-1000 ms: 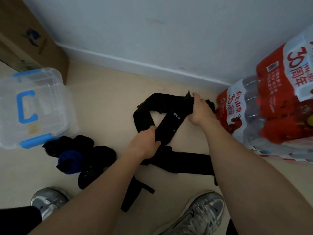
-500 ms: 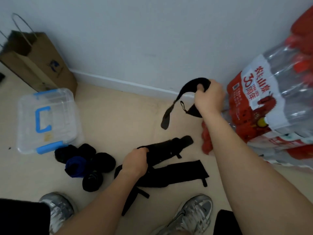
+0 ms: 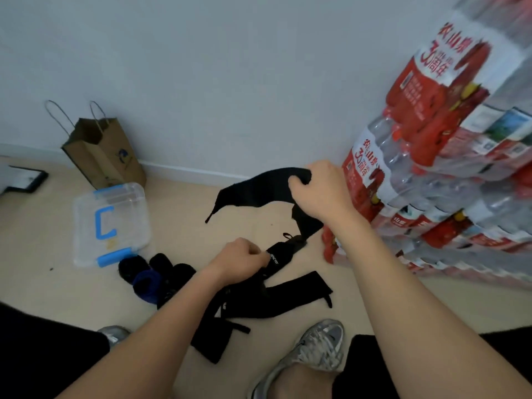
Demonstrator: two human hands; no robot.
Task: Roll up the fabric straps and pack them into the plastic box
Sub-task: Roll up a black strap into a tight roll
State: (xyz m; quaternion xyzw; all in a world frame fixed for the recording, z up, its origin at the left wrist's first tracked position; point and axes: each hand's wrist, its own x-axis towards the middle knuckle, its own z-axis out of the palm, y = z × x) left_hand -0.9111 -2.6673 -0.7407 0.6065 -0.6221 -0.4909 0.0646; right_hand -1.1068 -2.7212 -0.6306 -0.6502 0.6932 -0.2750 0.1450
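Fingers (image 3: 300, 184) clutch black strap (image 3: 256, 191)

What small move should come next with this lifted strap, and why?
Probably start rolling it: the right hand holds the black strap lifted and unrolled, the left hand grips its lower part, and rolled straps lie by the plastic box.

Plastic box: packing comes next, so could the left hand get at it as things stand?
Probably, but not freely: the left hand grips a black strap. The plastic box lies to its left, lid on, with bare floor between them.
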